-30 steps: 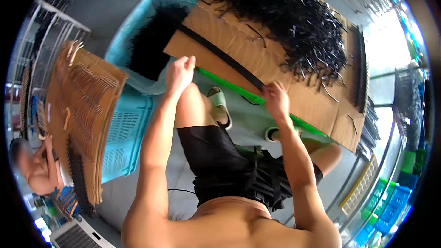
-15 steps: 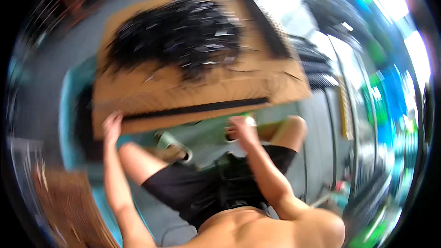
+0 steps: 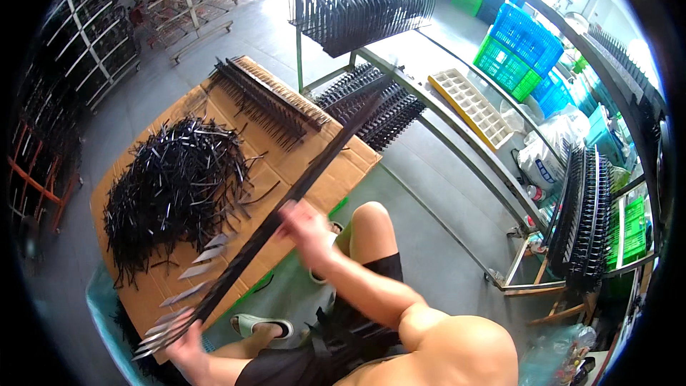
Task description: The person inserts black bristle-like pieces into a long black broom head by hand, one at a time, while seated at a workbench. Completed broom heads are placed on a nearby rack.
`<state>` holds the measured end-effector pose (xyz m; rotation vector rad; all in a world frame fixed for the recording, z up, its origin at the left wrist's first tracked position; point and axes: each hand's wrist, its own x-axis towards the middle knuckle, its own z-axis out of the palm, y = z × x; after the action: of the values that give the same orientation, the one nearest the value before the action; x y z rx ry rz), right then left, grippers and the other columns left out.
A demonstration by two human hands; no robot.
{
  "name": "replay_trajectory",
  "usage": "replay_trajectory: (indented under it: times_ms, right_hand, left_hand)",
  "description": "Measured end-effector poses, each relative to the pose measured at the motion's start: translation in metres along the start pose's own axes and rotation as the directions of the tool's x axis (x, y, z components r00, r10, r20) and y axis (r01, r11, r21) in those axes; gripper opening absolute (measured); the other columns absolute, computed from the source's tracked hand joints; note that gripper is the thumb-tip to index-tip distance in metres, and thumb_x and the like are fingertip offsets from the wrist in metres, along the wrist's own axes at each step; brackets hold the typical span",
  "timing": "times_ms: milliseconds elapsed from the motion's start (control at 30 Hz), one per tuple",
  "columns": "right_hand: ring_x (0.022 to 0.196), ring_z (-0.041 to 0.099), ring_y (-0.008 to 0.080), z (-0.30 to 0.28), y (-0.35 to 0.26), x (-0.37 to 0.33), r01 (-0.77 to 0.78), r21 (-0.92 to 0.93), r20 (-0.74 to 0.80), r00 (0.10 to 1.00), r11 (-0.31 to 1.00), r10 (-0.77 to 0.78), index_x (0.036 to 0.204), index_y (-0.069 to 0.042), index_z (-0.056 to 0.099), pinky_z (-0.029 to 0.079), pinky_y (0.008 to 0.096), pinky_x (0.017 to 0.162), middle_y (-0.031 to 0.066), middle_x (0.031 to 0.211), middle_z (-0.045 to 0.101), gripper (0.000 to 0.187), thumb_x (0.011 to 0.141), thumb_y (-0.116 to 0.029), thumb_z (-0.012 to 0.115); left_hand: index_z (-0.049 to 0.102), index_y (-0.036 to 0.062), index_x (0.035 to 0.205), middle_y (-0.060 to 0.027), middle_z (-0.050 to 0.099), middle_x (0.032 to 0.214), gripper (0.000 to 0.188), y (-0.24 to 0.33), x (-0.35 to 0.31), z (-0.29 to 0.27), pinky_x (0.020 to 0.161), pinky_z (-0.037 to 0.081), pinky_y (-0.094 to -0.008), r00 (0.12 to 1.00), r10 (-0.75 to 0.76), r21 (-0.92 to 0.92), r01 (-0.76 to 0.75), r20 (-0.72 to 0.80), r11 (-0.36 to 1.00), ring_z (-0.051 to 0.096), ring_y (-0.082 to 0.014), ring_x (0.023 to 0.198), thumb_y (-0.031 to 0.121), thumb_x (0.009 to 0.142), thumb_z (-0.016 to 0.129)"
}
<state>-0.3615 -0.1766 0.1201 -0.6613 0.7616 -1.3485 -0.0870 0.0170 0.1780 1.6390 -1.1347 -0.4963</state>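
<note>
A long black bar [image 3: 246, 254] slants across the near side of a cardboard sheet, with flat pale-shining strips [image 3: 194, 269] sticking out from its lower-left half. My left hand [image 3: 187, 352] is closed round its lower end, close to the fanned strips. Farther up, my right hand [image 3: 304, 229] grips the bar near its middle, its fingers partly blurred. A heap of loose thin black strips [image 3: 179, 186] lies on the cardboard [image 3: 343, 171] beyond the bar. Other black bars lined with strips [image 3: 268, 104] lie along the far edge.
A metal rack [image 3: 429, 118] stands to the right, carrying rows of black strip-lined bars [image 3: 368, 11]. Behind it are blue and green crates [image 3: 518, 46] and a yellow-edged compartment tray [image 3: 471, 107]. More racks [image 3: 189, 0] stand at the far left. A teal bin [image 3: 107, 314] sits beneath the cardboard.
The black bar has come up off the cardboard's near edge and now slants to the upper right. My right hand has moved onto it. The view has swung to the right.
</note>
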Motion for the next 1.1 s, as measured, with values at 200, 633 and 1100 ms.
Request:
replay_trajectory:
  times_ms: [200,633,1100]
  right_hand:
    - [0.062,0.053,0.0176,-0.207,-0.213,0.190,0.459,-0.099,-0.347,0.816,0.883,-0.463,0.082,-0.010,0.062,0.046,0.0369,0.057,0.0032,0.071,0.058,0.018,0.092,-0.019,0.050]
    - [0.054,0.062,0.0184,-0.416,-0.366,0.382,-0.019,-0.365,-0.707,0.656,0.931,-0.264,0.084,-0.012,0.062,0.051,0.0313,0.046,0.0035,0.069,0.065,0.013,0.094,-0.021,0.062]
    - [0.052,0.053,0.0165,-0.357,-0.313,0.533,-0.060,-0.293,-0.668,0.727,0.954,-0.159,0.100,-0.008,0.051,0.049,0.0279,0.043,0.0078,0.073,0.056,0.031,0.100,-0.040,0.053]
  left_hand:
    - [0.069,0.0016,0.106,-0.0156,0.068,0.112,0.026,0.086,0.096,0.265,0.088,0.052,-0.0335,0.782,0.432,-0.283,-0.334,0.449,0.899,0.066,-0.0267,0.104,0.008,0.082,0.074]
    - [0.050,0.0070,0.126,-0.0139,0.047,0.132,0.058,0.004,0.219,0.447,0.103,0.037,-0.0478,0.853,0.045,0.584,-0.394,0.520,0.709,0.044,-0.0326,0.123,0.031,0.079,0.075]
    - [0.064,0.0000,0.092,-0.0164,0.049,0.131,0.037,0.021,0.270,0.407,0.098,0.043,-0.0408,0.808,0.213,0.380,-0.469,0.550,0.797,0.050,-0.0330,0.117,0.023,0.071,0.083]
